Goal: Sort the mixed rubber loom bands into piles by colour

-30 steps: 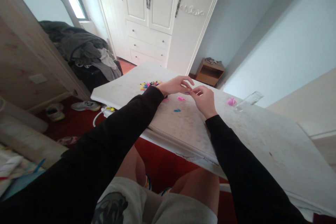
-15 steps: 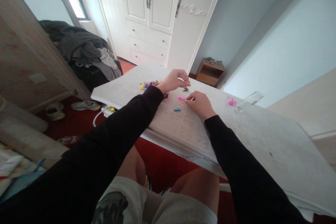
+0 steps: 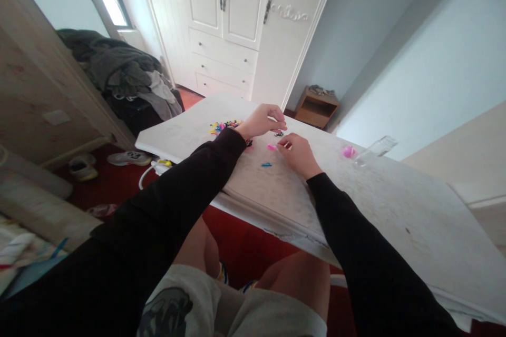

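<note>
On your left, the multicoloured heap of small pieces (image 3: 223,126) sits on the white table (image 3: 379,210), beside your left wrist. Your left hand (image 3: 265,120) is curled, fingertips nearly together; I can't tell whether they pinch anything. Blue piece (image 3: 266,165), pink pieces (image 3: 271,147) and black pieces (image 3: 279,134) lie close by. A second ago your fingertips met; now your right hand (image 3: 297,152) has dropped beside the pink pieces, so the hands seem to work separately. Its fingers are bent, partly closed; contact is unclear.
</note>
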### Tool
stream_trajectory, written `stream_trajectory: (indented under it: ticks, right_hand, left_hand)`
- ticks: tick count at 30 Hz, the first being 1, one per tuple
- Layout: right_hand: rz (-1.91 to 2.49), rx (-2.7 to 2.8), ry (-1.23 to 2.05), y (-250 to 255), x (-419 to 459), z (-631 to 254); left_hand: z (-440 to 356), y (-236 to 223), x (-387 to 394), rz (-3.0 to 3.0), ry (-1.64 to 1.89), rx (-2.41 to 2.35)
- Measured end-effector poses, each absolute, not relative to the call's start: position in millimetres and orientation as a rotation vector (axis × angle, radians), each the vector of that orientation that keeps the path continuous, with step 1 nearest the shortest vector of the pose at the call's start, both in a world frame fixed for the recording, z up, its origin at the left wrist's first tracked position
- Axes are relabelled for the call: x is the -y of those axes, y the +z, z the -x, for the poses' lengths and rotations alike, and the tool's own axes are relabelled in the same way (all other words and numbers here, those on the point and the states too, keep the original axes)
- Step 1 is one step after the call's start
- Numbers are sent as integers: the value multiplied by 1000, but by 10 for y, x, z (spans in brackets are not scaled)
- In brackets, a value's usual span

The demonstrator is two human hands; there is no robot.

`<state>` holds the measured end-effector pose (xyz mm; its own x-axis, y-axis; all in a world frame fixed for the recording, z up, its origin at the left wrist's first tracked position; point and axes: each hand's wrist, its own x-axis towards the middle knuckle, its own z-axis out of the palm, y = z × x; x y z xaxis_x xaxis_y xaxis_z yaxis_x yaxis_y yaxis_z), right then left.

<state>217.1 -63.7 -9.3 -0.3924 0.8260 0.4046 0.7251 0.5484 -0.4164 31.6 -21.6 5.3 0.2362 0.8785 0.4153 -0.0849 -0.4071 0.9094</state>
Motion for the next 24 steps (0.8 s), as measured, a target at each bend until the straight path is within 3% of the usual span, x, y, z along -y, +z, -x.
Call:
stream_trajectory:
  ticks: [12, 24]
  right_hand:
    - [1176, 1871, 209, 31, 642, -2279]
    - [1088, 1866, 253, 94, 658, -2276]
  left_hand:
    - [-313, 42, 208, -1619, 1273, -637]
    - [-331, 44, 227, -1583, 1180, -608]
